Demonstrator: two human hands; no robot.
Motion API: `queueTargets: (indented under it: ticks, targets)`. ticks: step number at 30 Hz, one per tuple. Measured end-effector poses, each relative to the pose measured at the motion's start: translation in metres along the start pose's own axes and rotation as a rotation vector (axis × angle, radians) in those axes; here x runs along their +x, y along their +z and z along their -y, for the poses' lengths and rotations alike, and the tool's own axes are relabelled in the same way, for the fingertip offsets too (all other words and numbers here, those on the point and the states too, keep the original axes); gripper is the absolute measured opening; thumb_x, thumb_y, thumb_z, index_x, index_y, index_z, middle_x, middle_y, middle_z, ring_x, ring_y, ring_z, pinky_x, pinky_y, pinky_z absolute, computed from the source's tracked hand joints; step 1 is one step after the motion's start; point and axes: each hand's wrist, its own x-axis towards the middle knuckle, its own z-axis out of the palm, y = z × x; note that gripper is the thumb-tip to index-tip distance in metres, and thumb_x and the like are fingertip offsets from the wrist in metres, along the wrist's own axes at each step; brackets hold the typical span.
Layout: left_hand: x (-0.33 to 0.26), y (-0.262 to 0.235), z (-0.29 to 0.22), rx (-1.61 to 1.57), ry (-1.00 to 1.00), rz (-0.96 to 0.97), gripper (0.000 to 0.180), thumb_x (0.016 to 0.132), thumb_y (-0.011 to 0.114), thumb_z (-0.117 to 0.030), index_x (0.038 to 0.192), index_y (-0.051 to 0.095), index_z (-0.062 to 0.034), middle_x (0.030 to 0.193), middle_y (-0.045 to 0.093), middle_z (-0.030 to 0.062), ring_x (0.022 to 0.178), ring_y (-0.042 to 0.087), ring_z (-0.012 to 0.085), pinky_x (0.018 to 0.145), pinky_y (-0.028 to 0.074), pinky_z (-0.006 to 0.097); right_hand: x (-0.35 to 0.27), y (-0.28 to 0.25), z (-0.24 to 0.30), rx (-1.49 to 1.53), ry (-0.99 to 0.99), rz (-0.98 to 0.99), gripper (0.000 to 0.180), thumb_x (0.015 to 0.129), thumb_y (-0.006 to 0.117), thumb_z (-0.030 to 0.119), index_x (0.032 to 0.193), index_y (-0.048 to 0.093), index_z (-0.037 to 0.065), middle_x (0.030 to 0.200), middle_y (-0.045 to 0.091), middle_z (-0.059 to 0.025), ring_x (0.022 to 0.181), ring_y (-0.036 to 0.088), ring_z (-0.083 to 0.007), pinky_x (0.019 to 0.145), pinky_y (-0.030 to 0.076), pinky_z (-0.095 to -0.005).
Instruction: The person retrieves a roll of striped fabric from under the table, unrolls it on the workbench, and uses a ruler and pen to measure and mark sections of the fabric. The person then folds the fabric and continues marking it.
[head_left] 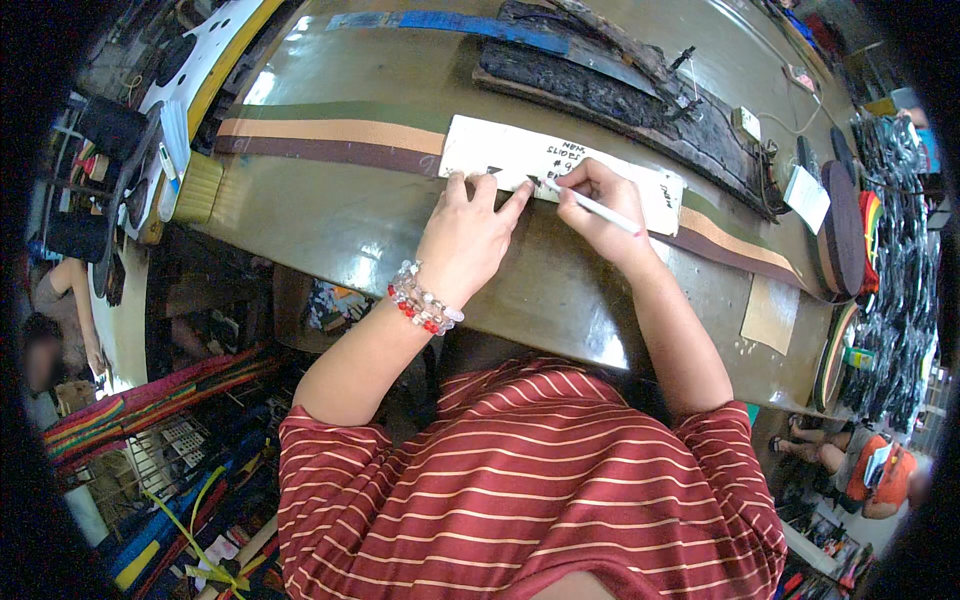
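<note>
Marking is the step in hand, by the look of it. Left hand [465, 235] lies flat, fingers spread, pressing a white template [560, 170] down on a layered strap [340, 140] of green, tan and brown bands that runs across the olive table [360, 235]. Its fingertips rest on the template's near edge, and a beaded bracelet [425, 300] sits on the wrist. Right hand [600, 205] is closed in a writing grip around a white pen [590, 205], whose tip meets the near edge of the template just beside the left index finger. The template carries handwriting, and lies mid-table, slanted along the strap, partly covering the tan band.

I judge the pen to be tracing or ticking a mark where template edge meets strap. The next move calls for steady downward pressure from the left hand so the template does not slip, and for the pen to follow the edge closely.

Behind the template lies a dark, rough slab [600, 75] with a blue strip [450, 20] beside it. At the right end stand rolled straps [845, 225] and a heap of black buckles [900, 230], with a tan patch [770, 312] on the table near them. Other people sit at the left and lower right edges.
</note>
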Motion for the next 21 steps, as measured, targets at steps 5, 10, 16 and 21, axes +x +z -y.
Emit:
queueTargets:
  ticks: [5,10,16,21]
  targets:
    - [0.003,0.002,0.002,0.046,0.018,0.027,0.042,0.084,0.055,-0.02,0.126,0.049,-0.0231,0.108,0.05,0.0177,0.104,0.048,0.0398,0.082,0.05,0.043,0.008,-0.022,-0.002,-0.059,-0.017,0.154,0.013,0.073,0.058,0.011,0.079,0.059,0.0,0.075,0.061,-0.0053,0.069,0.055,-0.0091,0.062,0.044,-0.0233]
    - [0.002,0.002,0.001,0.05,0.014,0.034,0.042,0.085,0.055,-0.02,0.126,0.049,-0.0238,0.112,0.049,0.0183,0.104,0.048,0.0397,0.082,0.05,0.043,-0.023,-0.061,-0.021,0.122,0.183,-0.05,0.006,0.072,0.046,0.003,0.076,0.051,0.002,0.073,0.053,-0.0036,0.069,0.049,-0.0087,0.062,0.039,-0.0224]
    - [0.004,-0.004,-0.001,0.098,0.004,0.087,0.051,0.081,0.051,-0.006,0.129,0.047,-0.0238,0.113,0.048,0.0197,0.105,0.048,0.0388,0.083,0.05,0.041,-0.048,-0.042,-0.03,-0.214,-0.163,-0.095,0.012,0.068,0.056,0.011,0.074,0.055,0.001,0.065,0.057,-0.012,0.059,0.054,-0.017,0.056,0.044,-0.0303]
    - [0.006,-0.009,-0.003,0.076,0.004,0.117,0.053,0.08,0.047,-0.001,0.129,0.048,-0.0235,0.113,0.048,0.0203,0.104,0.05,0.0378,0.083,0.051,0.04,-0.047,-0.052,-0.028,-0.003,0.061,-0.191,0.011,0.07,0.054,0.012,0.072,0.055,0.001,0.064,0.057,-0.0136,0.059,0.056,-0.0183,0.057,0.045,-0.0294]
